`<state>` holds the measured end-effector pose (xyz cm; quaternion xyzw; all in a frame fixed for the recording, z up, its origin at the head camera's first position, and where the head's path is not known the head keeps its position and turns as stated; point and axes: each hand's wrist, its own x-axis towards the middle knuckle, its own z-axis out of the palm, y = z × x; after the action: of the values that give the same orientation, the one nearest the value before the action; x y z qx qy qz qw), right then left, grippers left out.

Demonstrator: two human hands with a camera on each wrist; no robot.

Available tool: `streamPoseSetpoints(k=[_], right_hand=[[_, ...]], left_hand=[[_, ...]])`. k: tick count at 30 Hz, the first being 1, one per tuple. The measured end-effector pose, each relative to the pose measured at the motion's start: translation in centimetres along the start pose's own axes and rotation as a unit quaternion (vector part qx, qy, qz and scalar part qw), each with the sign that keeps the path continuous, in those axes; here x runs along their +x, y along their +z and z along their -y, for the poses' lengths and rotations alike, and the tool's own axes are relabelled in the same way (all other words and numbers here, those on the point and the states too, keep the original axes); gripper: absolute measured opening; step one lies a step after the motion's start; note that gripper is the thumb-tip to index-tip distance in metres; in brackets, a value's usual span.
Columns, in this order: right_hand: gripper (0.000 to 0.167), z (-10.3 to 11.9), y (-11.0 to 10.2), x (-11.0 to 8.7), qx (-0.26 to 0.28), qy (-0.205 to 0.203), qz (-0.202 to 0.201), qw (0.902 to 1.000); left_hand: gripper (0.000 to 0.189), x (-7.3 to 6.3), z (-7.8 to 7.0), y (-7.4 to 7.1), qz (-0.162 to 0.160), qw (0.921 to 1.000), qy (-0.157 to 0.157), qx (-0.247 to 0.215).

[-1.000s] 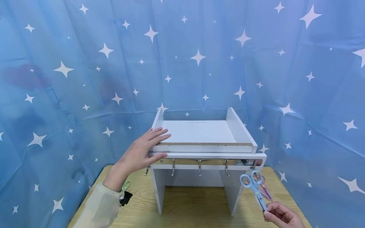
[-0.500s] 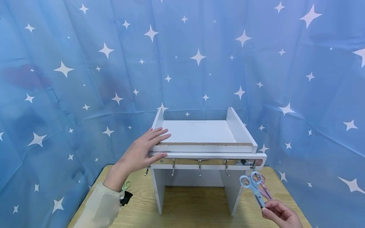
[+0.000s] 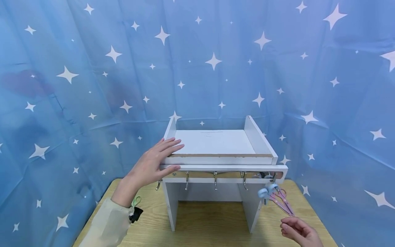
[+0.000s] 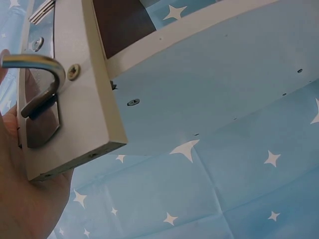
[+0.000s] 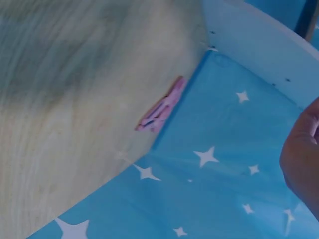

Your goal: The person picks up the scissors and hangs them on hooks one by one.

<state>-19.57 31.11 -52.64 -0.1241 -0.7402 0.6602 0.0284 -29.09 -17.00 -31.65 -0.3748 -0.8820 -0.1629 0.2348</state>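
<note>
My left hand (image 3: 151,166) rests on the left end of a white shelf (image 3: 216,160), fingers straight across its top, thumb along the front rail. In the left wrist view that hand (image 4: 25,194) lies against the rail's end beside a metal hook (image 4: 42,74). Blue scissors (image 3: 267,192) appear as a blur just below the rail's rightmost hook (image 3: 274,177); whether they hang from it I cannot tell. Below and to the right, my right hand (image 3: 302,231) holds nothing, its fingers loosely bent. Pink scissors (image 5: 162,107) lie on the table in the right wrist view.
Several metal hooks, one at the centre (image 3: 215,180), line the front rail. The shelf stands on a wooden table (image 3: 213,219). A green looped thing (image 3: 137,200) shows beside my left wrist, partly hidden. A blue star-patterned curtain (image 3: 197,85) surrounds the table.
My right hand has let go of the blue scissors, which now blur beneath the right hook. It has shifted slightly left. The left hand has stayed in place.
</note>
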Motion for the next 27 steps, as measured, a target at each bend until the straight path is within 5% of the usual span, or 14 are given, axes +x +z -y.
streamPoseSetpoints(k=[14, 27], right_hand=[[0.02, -2.5, -2.5, 3.9, -0.049, 0.066, 0.021, 0.9964], [0.062, -3.9, -5.7, 9.1, -0.178, 0.06, 0.003, 0.9822]], left_hand=[[0.063, 0.0, 0.0, -0.1, -0.001, 1.0, 0.005, 0.005], [0.063, 0.1, 0.0, -0.1, 0.005, 1.0, 0.005, 0.004]])
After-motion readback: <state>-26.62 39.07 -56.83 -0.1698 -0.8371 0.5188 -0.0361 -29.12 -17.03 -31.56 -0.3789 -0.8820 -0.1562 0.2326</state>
